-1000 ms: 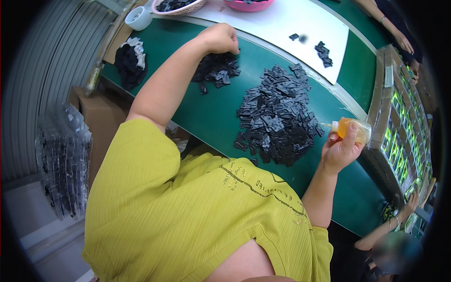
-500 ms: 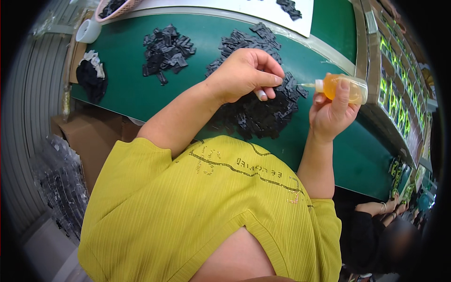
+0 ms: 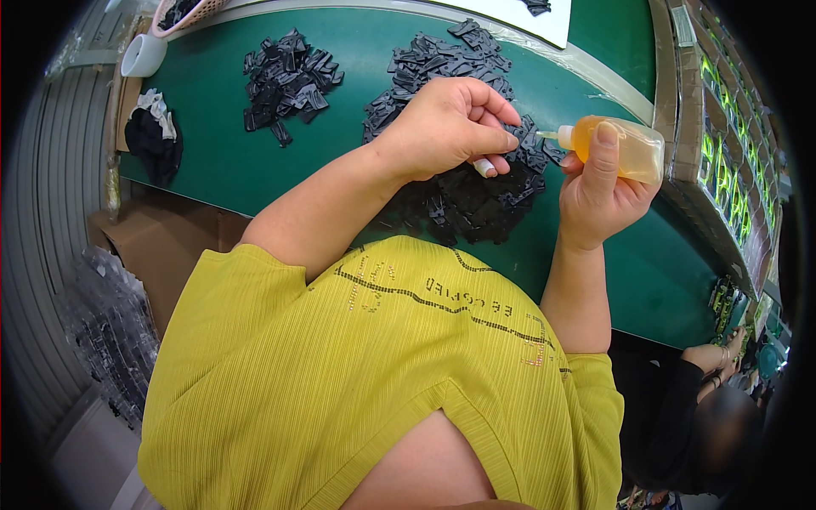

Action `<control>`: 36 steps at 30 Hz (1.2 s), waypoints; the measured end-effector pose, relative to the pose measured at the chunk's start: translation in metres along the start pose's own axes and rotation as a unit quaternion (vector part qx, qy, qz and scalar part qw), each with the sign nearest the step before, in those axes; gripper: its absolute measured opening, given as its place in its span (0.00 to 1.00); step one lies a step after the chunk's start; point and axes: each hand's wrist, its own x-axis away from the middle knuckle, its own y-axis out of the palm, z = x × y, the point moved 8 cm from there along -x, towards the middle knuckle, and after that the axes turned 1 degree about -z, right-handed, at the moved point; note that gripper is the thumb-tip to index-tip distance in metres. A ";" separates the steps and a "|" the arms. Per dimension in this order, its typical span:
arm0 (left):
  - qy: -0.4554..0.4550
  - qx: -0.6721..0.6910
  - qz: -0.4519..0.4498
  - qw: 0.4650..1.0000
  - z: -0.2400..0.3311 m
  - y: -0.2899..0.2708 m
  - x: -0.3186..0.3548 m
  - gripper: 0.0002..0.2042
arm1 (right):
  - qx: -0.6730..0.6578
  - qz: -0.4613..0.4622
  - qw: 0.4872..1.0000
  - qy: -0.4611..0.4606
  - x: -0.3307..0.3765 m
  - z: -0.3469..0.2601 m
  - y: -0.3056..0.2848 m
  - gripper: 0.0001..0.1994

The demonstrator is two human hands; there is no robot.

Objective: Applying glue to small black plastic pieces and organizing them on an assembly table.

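My right hand (image 3: 599, 204) is wrapped round a clear squeeze bottle (image 3: 636, 151) of amber liquid. The bottle lies tilted nearly level, its white cap and thin nozzle pointing left towards my other hand. Thumb and forefinger of my left hand (image 3: 442, 127) are pinched together just left of the nozzle tip. What they hold, if anything, is too small and dark to make out against the black parts behind. A white wrap covers one of the left fingertips. Beneath both hands spreads a large pile of flat black plastic pieces (image 3: 476, 204) on the green table (image 3: 365, 64).
A smaller pile of black pieces (image 3: 289, 85) lies to the left. Beyond it are a white roll (image 3: 144, 55), a pink basket (image 3: 200, 13) and a dark cloth (image 3: 153, 144). Cardboard shelving (image 3: 688, 110) with bright green items borders the right. A co-worker's arm (image 3: 701, 357) shows lower right.
The bottle has come slightly closer to my left hand, its nozzle now nearer the pinched fingertips. The whole view has shifted a little, with the table things sliding up and left.
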 end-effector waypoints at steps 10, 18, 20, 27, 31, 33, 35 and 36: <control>0.010 0.001 -0.005 1.000 0.002 0.001 0.001 0.10 | 0.008 -0.001 1.000 0.003 0.000 0.002 0.001 0.11; -0.004 0.015 0.009 1.000 0.001 -0.002 0.001 0.11 | -0.043 0.026 0.999 -0.010 -0.007 -0.007 -0.006 0.08; -0.010 0.020 0.015 1.000 0.001 -0.003 0.000 0.11 | -0.067 0.013 0.998 0.002 -0.005 -0.005 -0.002 0.08; -0.024 0.044 0.024 0.998 0.001 -0.004 0.000 0.11 | -0.031 -0.013 0.999 0.035 0.005 0.000 0.008 0.09; -0.024 0.040 0.028 0.999 0.002 -0.004 0.001 0.11 | -0.040 -0.021 0.998 0.044 0.005 0.001 0.010 0.10; -0.024 0.042 0.024 0.999 0.002 -0.004 0.000 0.11 | -0.029 -0.024 0.999 0.034 0.005 -0.001 0.011 0.10; -0.025 0.043 0.022 0.999 0.003 -0.003 0.000 0.11 | -0.023 -0.025 0.999 0.038 0.006 0.001 0.011 0.10; -0.032 0.041 0.023 0.998 0.002 -0.003 0.000 0.12 | -0.016 -0.027 0.999 0.040 0.006 0.002 0.011 0.10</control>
